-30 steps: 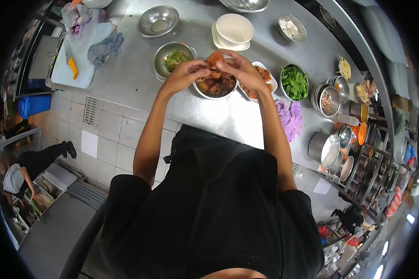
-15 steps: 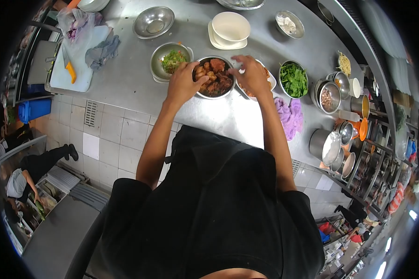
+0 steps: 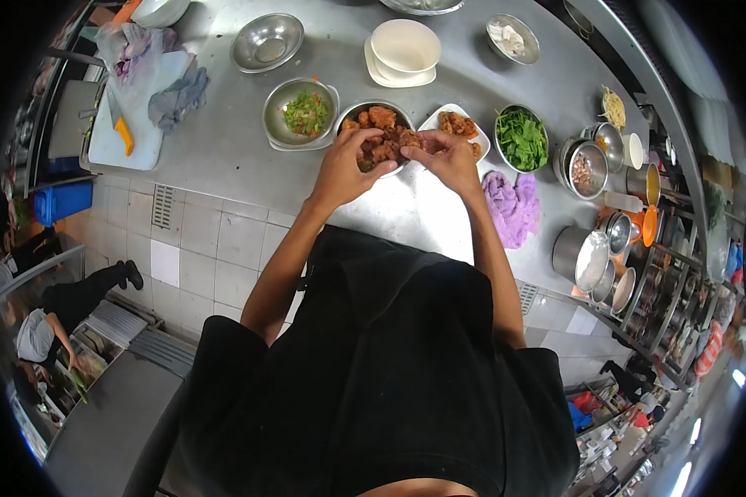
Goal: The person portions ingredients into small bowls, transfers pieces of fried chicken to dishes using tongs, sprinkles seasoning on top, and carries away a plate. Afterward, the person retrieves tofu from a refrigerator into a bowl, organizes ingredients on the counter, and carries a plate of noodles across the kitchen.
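Note:
A steel bowl [image 3: 375, 103] holds browned fried meat pieces. My left hand [image 3: 348, 172] is over its near left side, with thumb and fingers apart and curved around the pieces, and no piece clearly gripped. At the bowl's right side my right hand [image 3: 453, 168] pinches a fried meat piece [image 3: 410, 142] between thumb and fingers. Just behind that hand, a white plate [image 3: 482, 142] carries more fried pieces. Left of the meat bowl stands a steel bowl with chopped green and red vegetables [image 3: 307, 114].
Leafy greens [image 3: 522, 141] fill a bowl on the right, beside a purple cloth [image 3: 510, 207]. Cream bowls [image 3: 406, 45] are stacked behind. On the left, a cutting board [image 3: 145, 145] holds an orange-handled knife [image 3: 124, 137]. Pots [image 3: 574, 253] line the right edge. Another person [image 3: 37, 335] works at lower left.
My right hand has shifted from above the plate toward the meat bowl and closed on a piece. My left hand has moved slightly right and nearer, over the bowl's near side.

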A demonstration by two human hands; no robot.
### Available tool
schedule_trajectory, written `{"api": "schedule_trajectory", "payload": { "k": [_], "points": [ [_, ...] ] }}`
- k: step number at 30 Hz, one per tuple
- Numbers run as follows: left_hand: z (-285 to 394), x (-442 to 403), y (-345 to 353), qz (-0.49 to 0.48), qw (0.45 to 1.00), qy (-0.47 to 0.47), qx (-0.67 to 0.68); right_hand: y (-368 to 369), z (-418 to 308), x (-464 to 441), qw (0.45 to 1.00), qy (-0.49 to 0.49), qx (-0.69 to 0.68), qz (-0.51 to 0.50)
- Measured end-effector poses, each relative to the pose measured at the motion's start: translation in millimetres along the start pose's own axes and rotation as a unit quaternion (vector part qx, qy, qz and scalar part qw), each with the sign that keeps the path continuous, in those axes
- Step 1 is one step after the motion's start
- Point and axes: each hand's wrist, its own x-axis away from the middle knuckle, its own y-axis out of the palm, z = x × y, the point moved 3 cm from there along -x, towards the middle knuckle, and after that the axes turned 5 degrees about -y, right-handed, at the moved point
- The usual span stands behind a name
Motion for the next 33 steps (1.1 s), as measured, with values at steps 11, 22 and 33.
{"api": "schedule_trajectory", "payload": {
  "k": [11,22,33],
  "points": [
    [-13,-11,-5,0.001,0.951,-0.169,0.259,31,13,-2,0.964,0.118,-0.237,0.032],
    [-14,-8,-22,0.066,0.962,-0.148,0.222,40,34,11,0.969,0.138,-0.19,0.08],
    [-14,-16,-39,-0.004,0.995,-0.096,0.011,-2,9,32,0.981,-0.042,0.1,0.163]
  ]
}}
